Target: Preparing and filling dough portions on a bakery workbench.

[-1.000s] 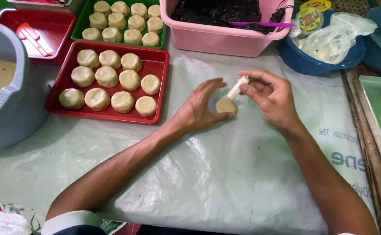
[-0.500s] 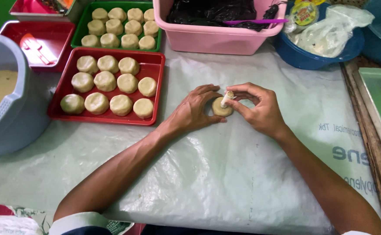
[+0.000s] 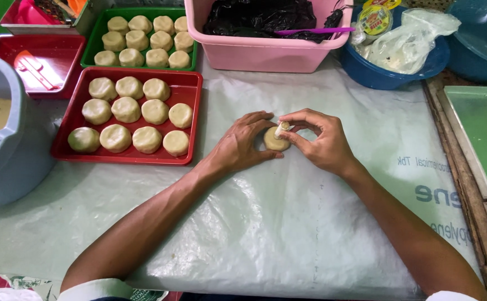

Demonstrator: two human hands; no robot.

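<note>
Near the bottom of the frame two bare forearms reach up over the plastic sheet [image 3: 288,234] that covers the table. At mid-frame the left hand [image 3: 242,146] lies relaxed and half-cupped against the left edge of a round dough disc [image 3: 275,140], steadying it without gripping, while the right hand [image 3: 320,140] pinches a small pale stick-like tool [image 3: 282,129] upright between thumb and fingertips, its tip on the disc's top. If the tool presses too hard or tilts, I'd judge the soft disc could dent unevenly or tear, and it might slide on the slick sheet. Farther left sits a red tray [image 3: 190,120] of eleven finished discs, a green tray [image 3: 96,47] beyond it, and at the top a pink tub [image 3: 265,56] and blue bowl [image 3: 388,75].
</note>
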